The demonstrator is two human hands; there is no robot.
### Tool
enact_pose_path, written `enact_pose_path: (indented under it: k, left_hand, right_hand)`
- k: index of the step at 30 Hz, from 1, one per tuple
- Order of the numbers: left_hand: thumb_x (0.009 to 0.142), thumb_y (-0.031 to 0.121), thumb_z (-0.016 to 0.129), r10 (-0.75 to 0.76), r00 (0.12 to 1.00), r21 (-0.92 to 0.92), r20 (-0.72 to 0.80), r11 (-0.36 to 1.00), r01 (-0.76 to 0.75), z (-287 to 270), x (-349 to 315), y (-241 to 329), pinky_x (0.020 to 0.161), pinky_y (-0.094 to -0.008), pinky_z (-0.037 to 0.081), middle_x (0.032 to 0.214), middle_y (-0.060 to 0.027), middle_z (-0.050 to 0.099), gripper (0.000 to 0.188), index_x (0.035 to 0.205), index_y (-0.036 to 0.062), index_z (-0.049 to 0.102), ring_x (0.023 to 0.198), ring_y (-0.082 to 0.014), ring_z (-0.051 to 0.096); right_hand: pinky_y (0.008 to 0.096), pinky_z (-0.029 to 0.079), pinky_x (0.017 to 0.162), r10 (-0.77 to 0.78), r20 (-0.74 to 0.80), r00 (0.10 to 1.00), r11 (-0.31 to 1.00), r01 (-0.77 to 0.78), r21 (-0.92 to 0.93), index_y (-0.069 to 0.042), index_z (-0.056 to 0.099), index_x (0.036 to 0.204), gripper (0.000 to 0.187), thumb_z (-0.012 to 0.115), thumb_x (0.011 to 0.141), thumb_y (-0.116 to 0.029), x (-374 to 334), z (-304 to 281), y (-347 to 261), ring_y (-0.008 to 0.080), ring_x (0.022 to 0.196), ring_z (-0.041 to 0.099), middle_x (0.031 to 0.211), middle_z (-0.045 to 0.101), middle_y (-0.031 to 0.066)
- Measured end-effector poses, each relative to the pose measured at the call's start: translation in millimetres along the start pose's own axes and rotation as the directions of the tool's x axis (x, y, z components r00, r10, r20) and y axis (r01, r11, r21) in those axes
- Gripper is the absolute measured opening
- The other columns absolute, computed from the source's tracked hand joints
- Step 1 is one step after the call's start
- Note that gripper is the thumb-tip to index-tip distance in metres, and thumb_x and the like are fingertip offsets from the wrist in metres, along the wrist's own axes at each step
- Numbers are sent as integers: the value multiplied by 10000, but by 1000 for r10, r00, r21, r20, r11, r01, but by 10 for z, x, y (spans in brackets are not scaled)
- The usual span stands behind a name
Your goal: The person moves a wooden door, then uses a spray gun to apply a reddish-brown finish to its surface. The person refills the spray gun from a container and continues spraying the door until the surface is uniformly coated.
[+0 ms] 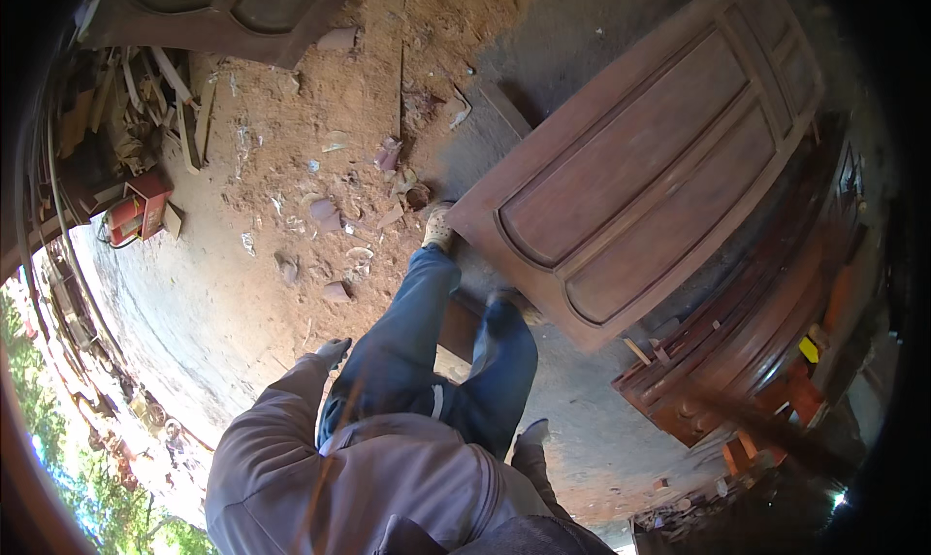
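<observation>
Where the floor meets daylight at its left edge, green foliage shows outside; from where I stand, a red box-like case sits near that same edge, with a heap of wood offcuts just beyond it; a dark panelled piece reaches in over the floor's far left corner; reddish-brown sawdust spreads across the middle of the floor, dotted with torn scraps.

The left hand hangs beside the thigh of the person's blue jeans, above the floor; nothing shows in its grasp, though I cannot tell how far its fingers are spread; the left shoe, pale and speckled, stands right by the near left corner of the brown panelled door; the right hand hangs on the other side of the jeans, well apart from the door's near edge; it is small and dim from here, so I cannot tell whether it is curled or holding anything.

That door lies face up, slanting from its near edge by the shoes toward the floor's far right corner; beyond its right long edge lie stacked glossy brown boards, with a small yellow object at their right end.
</observation>
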State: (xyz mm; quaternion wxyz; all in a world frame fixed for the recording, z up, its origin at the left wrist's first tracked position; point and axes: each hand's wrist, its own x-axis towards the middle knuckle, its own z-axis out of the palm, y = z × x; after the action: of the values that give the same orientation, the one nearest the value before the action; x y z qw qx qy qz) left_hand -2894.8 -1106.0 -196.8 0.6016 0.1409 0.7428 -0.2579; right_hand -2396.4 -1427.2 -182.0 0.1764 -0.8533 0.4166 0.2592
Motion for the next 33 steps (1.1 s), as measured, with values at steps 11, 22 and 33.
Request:
enact_pose_path:
  k: [11,22,33]
  left_hand:
    - [938,455,568,345,936,-530,-66,783,-326,-209,-716,275,524,-325,453,754,-9,625,290,1001,173,599,596,-157,575]
    - [894,353,644,727,611,235,-314,683,-692,-468,-1414,2026,617,-330,477,739,-75,664,344,1058,51,670,728,-171,631]
    - [761,183,775,829,-550,547,-100,-416,-726,-419,-5397,5216,959,-426,413,1060,-117,660,196,784,34,650,1109,-322,544]
  right_hand:
    - [298,393,420,-421,397,816,907,369,204,-70,583,1210,292,462,974,-195,-1058,268,-1182,135,509,495,842,599,50]
    - [410,559,518,-373,449,812,904,210,372,-115,569,1009,204,641,824,-67,-1180,101,-1036,209,659,601,836,580,53]
    - [433,535,441,-235,379,895,922,81,379,-73,583,1017,220,613,892,-251,-1781,277,-1521,260,563,608,763,553,70]
